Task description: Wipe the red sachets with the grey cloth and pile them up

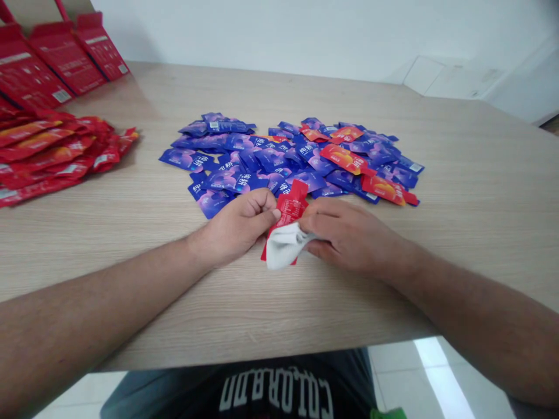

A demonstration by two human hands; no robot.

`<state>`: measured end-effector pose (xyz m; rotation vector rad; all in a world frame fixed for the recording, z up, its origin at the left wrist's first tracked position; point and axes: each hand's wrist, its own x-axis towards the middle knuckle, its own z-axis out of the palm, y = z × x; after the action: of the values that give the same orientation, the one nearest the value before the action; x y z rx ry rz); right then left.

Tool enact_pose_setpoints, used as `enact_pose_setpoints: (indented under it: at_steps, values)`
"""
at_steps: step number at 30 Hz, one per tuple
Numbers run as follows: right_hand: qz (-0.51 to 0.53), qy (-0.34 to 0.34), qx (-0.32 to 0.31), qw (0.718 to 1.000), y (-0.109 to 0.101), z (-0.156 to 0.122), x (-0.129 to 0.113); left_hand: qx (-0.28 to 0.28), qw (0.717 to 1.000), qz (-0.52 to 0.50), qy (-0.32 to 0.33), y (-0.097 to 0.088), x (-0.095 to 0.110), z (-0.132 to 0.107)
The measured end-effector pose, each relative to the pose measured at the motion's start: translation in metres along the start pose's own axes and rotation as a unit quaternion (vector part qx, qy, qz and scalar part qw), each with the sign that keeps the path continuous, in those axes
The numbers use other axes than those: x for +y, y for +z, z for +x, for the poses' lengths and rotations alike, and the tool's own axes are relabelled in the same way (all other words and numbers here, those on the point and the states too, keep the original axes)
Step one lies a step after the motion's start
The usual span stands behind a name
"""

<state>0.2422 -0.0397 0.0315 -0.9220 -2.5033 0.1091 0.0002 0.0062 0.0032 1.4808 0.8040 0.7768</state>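
Grip closed — red sachet (290, 208) pinched between left hand (236, 230) and right hand (349, 235).

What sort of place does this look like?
Probably a plain indoor workroom or storeroom: a wood-grain table, a heap of blue foil sachets, folded red cartons at its far corner, and pale floor tiles below.

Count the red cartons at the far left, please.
3 in a row: red carton leftmost, a second middle, a third rightmost; more may be cut off.
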Motion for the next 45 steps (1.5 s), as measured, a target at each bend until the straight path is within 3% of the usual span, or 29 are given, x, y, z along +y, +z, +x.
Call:
enact_pose_setpoints:
  at_steps: [2,7,13,19,24,29,31,37,39,43,45]
  values:
    - [-0.009,0.013,0.009,1.0,-0.001,-0.001,-0.002,-0.016,1.0,0.009,0.006,-0.001,0.0,0.0]
    - [-0.057,0.1,0.124,0.986,-0.005,0.002,0.014,-0.033,0.999,0.004,0.004,-0.002,0.001,-0.001]
    - [-0.003,0.031,0.025,0.999,-0.003,0.002,0.01,-0.02,1.0,0.02,0.001,-0.002,0.001,-0.001]
    - [-0.038,0.114,0.122,0.985,-0.003,0.003,0.018,-0.039,0.999,-0.011,0.003,-0.001,-0.002,-0.001]
    - [-0.004,0.047,0.043,0.998,-0.002,0.002,0.012,-0.034,0.999,0.031,0.004,-0.003,-0.001,-0.001]
    - [-0.044,0.112,0.104,0.987,-0.002,0.004,0.02,-0.037,0.999,0.001,0.004,-0.001,0.0,-0.002]
    - [-0.043,0.115,0.102,0.987,-0.001,0.004,0.019,-0.032,0.999,0.002,0.002,0.0,0.0,-0.002]
    - [0.03,-0.011,-0.062,0.998,0.002,-0.001,-0.008,0.007,0.999,-0.043,-0.029,0.003,0.003,-0.002]
    - [0.007,0.015,-0.041,0.999,0.0,0.0,-0.007,0.009,0.998,-0.043,-0.035,0.004,0.005,-0.003]
    - [-0.044,0.11,0.059,0.991,-0.002,0.002,0.006,0.003,0.998,-0.036,-0.046,0.004,0.005,-0.003]
    - [-0.026,0.096,0.041,0.994,-0.001,0.002,0.005,0.008,0.998,-0.05,-0.046,0.004,0.004,-0.002]
